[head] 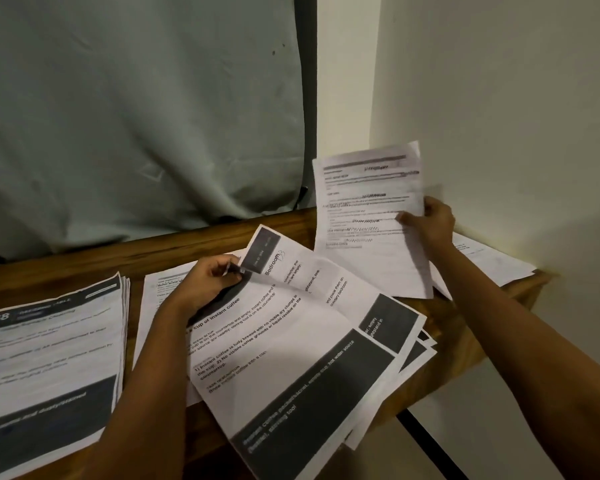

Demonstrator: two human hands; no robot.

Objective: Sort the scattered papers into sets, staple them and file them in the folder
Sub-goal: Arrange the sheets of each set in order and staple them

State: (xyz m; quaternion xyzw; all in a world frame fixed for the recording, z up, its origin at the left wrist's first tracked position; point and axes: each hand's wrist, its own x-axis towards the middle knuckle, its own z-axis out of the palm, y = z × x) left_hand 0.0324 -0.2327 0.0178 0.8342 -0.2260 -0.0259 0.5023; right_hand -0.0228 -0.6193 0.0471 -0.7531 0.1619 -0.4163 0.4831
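- Head view: the right hand point(430, 223) grips a single sheet point(364, 216) by its right edge, thumb on the printed face and fingers behind. The sheet is raised almost upright, just behind and to the right of the fan point(291, 358). Its long axis runs up and down and its print is blurred.
- The left hand point(208, 282) pinches the fan's far left corner with curled fingers. The fan's long axis runs from that corner toward the near right, and its near end hangs over the table point(222, 237) edge.
- Judged from this, the sheet goes onto a pile next. The fan is the nearest pile and the right hand already has the sheet.
- Left of the fan sits a thick stack point(49, 358). A loose page point(160, 299) lies between them, under the left forearm.
- Right of the fan, past the sheet, another page point(492, 261) lies by the wall point(499, 98).
- A grey cloth point(136, 116) hangs behind the fan.
- Only the left forearm would block a move to the stack. No stapler or folder shows.
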